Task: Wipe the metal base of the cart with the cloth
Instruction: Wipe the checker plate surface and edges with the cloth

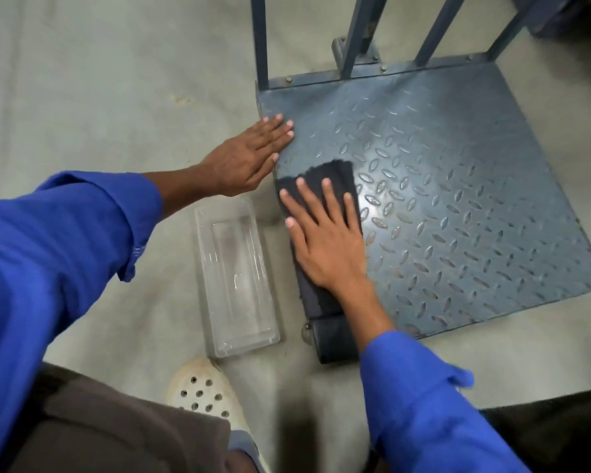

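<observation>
Dark folded cloth lies under the flat right hand, at the near left edge of the grey bumpy metal cart base. Most unwiped metal lies right. Left hand rests flat on the corner.

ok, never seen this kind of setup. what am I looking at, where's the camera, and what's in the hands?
There is no robot here. A person wears a camera on the head, and it looks down at their own two hands. This one view is all there is. The grey patterned plate is the cart's metal base. It sits on the floor, with upright bars at its far edge. The right hand lies flat on a dark cloth, fingers straight, pressing it onto the base near its left side. The left hand holds nothing and rests flat on the base's left edge. Beside the cart lies a clear plastic tray, with a white shoe below it.
</observation>
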{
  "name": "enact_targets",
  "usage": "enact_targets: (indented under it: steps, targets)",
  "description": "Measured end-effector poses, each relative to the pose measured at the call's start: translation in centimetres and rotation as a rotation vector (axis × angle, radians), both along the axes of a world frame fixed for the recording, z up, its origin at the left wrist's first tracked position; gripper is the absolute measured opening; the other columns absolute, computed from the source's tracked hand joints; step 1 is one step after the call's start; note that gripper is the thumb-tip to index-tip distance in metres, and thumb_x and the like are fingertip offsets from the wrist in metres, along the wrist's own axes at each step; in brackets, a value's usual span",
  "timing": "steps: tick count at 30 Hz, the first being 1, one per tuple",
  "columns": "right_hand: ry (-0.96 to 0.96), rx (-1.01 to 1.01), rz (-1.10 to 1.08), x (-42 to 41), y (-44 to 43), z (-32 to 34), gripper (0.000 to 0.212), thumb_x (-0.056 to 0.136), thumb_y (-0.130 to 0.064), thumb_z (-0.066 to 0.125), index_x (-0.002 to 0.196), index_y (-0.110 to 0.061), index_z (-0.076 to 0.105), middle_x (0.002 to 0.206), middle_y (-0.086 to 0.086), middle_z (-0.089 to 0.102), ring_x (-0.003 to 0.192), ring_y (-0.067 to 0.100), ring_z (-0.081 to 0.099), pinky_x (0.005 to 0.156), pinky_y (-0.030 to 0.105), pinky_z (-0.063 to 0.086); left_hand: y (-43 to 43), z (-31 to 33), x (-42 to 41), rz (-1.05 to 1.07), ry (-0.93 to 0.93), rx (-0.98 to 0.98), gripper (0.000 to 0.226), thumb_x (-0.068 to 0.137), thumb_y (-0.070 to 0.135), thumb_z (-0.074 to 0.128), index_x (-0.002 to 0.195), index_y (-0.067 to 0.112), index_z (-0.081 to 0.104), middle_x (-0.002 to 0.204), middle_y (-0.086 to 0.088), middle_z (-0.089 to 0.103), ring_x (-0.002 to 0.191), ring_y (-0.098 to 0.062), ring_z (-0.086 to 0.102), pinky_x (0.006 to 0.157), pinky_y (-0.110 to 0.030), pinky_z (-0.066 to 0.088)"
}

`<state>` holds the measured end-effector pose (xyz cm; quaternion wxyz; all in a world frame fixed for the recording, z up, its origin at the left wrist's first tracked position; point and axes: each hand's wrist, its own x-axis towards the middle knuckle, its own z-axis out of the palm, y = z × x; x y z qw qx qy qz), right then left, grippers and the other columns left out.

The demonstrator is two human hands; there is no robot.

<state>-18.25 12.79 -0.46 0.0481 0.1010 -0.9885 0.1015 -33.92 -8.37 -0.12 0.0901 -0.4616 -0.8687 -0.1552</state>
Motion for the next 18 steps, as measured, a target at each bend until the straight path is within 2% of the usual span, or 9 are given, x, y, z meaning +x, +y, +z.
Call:
enact_targets:
  steps: [3,6,8,13,15,18]
  targets:
    - [-0.026,0.013,0.017,0.3,3.0,0.1,0.054,0.111,-0.058,0.029,0.164,-0.048,0.025,0.174,-0.017,0.020,0.164,0.020,0.009,0.132,0.052,0.008,0.0,0.5,0.2,0.018,-0.025,-0.023,0.055,0.117,0.026,0.027,0.164,-0.003,0.027,0.172,-0.023,0.026,0.162,-0.039,0.021,0.132,-0.056,0.020]
    - [-0.091,-0.024,-0.181,-3.6,6.4,0.8,0.056,0.109,-0.062,0.023,0.164,-0.051,0.021,0.176,-0.017,0.016,0.165,0.022,0.004,0.132,0.053,0.002,-0.2,0.3,0.7,0.039,-0.031,-0.048,0.057,0.117,0.029,0.024,0.166,-0.001,0.023,0.174,-0.022,0.022,0.163,-0.037,0.018,0.132,-0.055,0.019]
    - [-0.092,-0.069,-0.253,-3.5,5.7,0.9,0.056,0.110,-0.061,0.024,0.164,-0.050,0.023,0.176,-0.015,0.016,0.165,0.024,0.004,0.132,0.053,0.001,0.1,0.4,1.3,0.062,-0.029,-0.053,0.058,0.117,0.029,0.023,0.166,-0.002,0.023,0.173,-0.023,0.022,0.163,-0.037,0.018,0.133,-0.054,0.019]
    - [-0.062,-0.050,-0.085,5.7,2.1,0.5,0.050,0.112,-0.054,0.033,0.163,-0.051,0.028,0.174,-0.018,0.020,0.165,0.021,0.006,0.132,0.051,0.005,0.2,-0.1,2.4,0.034,-0.015,-0.073,0.057,0.117,0.027,0.025,0.166,-0.002,0.023,0.174,-0.022,0.022,0.163,-0.036,0.017,0.132,-0.054,0.020]
    - [-0.073,-0.036,-0.105,5.6,3.7,0.6,0.049,0.112,-0.056,0.033,0.161,-0.054,0.028,0.173,-0.020,0.021,0.165,0.019,0.006,0.132,0.051,0.006,-0.2,-0.1,2.6,-0.021,-0.012,-0.084,0.057,0.117,0.028,0.026,0.166,-0.001,0.022,0.175,-0.020,0.020,0.164,-0.035,0.015,0.133,-0.054,0.018]
    - [-0.093,-0.063,-0.245,1.1,6.4,0.8,0.049,0.110,-0.061,0.031,0.159,-0.059,0.030,0.173,-0.020,0.022,0.165,0.021,0.006,0.132,0.051,0.004,-0.1,-0.2,3.8,-0.059,-0.017,-0.054,0.056,0.117,0.025,0.030,0.166,-0.001,0.023,0.175,-0.020,0.021,0.163,-0.037,0.017,0.133,-0.054,0.018]
